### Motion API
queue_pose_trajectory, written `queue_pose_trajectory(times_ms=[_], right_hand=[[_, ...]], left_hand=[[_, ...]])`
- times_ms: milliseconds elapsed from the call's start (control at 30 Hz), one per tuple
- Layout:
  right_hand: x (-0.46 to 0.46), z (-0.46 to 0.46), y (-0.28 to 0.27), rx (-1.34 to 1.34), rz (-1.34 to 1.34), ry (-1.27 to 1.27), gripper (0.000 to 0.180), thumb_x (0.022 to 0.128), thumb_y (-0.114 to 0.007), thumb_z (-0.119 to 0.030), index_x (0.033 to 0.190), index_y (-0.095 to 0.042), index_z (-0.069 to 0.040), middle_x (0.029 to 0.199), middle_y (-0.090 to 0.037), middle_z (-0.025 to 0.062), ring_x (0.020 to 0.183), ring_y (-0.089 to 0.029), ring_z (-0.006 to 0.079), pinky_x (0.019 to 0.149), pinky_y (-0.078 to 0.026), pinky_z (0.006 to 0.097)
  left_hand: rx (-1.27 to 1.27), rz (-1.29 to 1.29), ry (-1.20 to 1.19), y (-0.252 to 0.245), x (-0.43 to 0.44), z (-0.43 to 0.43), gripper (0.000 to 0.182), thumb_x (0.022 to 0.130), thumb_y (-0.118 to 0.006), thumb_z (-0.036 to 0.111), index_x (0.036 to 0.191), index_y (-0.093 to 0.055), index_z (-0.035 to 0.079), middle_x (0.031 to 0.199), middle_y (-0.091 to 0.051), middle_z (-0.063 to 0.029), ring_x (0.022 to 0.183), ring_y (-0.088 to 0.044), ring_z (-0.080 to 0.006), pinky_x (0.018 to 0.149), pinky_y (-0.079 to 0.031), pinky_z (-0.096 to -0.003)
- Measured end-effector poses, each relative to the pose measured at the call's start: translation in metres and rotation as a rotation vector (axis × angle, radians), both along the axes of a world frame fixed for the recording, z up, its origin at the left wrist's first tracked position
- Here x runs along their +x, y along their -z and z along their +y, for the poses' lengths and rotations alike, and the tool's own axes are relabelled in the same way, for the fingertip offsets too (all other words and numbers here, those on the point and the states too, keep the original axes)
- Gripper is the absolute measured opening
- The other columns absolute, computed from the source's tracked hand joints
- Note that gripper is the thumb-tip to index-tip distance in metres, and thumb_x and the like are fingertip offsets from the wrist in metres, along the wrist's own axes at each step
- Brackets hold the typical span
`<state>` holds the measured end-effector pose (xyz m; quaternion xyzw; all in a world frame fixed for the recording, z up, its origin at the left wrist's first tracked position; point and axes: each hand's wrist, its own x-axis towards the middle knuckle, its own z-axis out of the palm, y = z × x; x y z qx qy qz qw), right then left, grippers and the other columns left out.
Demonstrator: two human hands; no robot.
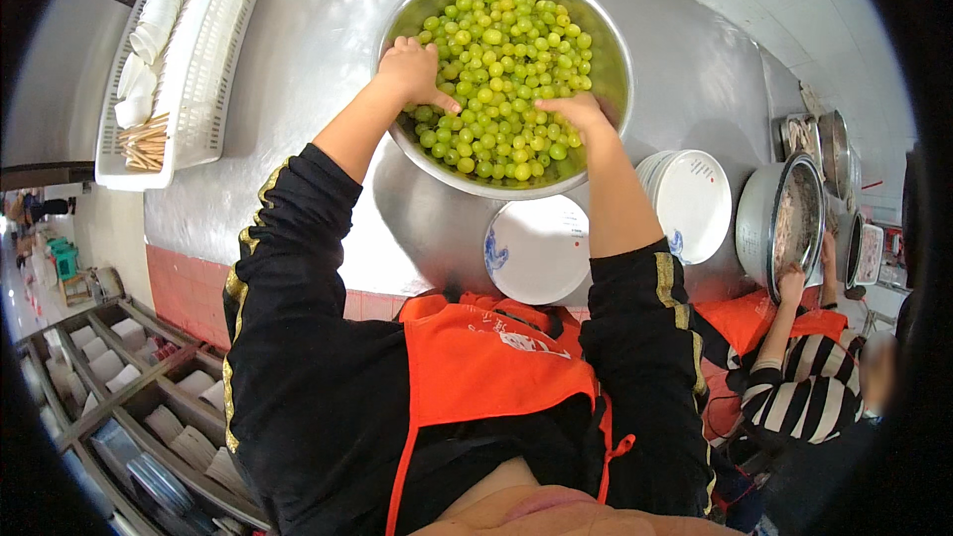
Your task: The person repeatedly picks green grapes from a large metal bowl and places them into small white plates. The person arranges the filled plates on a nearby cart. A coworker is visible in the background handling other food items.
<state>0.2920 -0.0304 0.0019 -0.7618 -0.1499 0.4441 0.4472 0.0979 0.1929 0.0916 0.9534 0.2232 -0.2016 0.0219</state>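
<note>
A wide stainless-steel bowl (616, 52) full of loose green grapes (514, 78) stands on the metal counter before me. My left hand (412, 74) is inside its left wall, with the thumb spread away from the fingers and resting over the grapes. At the right side of the bowl, my right hand (582, 113) reaches in; its thumb points left across the grapes and its other fingers are mostly hidden. Whether that hand holds any grapes cannot be seen. A white plate (540, 249) with a blue design lies close below the bowl, partly beside my right forearm.
A stack of white plates (692, 205) stands right of my forearm. Further right, a co-worker's hand (791, 283) touches a large metal pot (759, 219). A white plastic basket (201, 82) holds cups and wooden sticks at left. Below it is a compartmented shelf (112, 409).
</note>
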Motion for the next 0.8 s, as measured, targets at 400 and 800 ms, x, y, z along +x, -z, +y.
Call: queue_pose_trajectory(times_ms=[400,800], right_hand=[[0.007,0.003,-0.043,-0.146,0.310,0.036,0.092,0.074,-0.072,-0.063,0.140,-0.044,-0.004,0.130,-0.056,0.0121,0.106,-0.061,0.0203,0.084,-0.052,0.0302],[-0.028,0.023,-0.059,-0.101,0.461,0.107,0.088,0.081,-0.053,-0.074,0.148,-0.034,-0.021,0.147,-0.039,0.0085,0.131,-0.040,0.0275,0.101,-0.036,0.0569]], left_hand=[[0.082,-0.391,-0.074,0.019,-0.002,-0.016,0.087,0.073,-0.053,0.080,0.110,-0.064,0.002,0.104,-0.057,-0.0229,0.101,-0.055,-0.0371,0.090,-0.043,-0.0455],[0.200,-0.482,-0.172,0.034,0.008,-0.012,0.065,0.090,-0.044,0.065,0.093,-0.060,0.002,0.087,-0.063,-0.0187,0.084,-0.063,-0.0344,0.075,-0.050,-0.0434]])
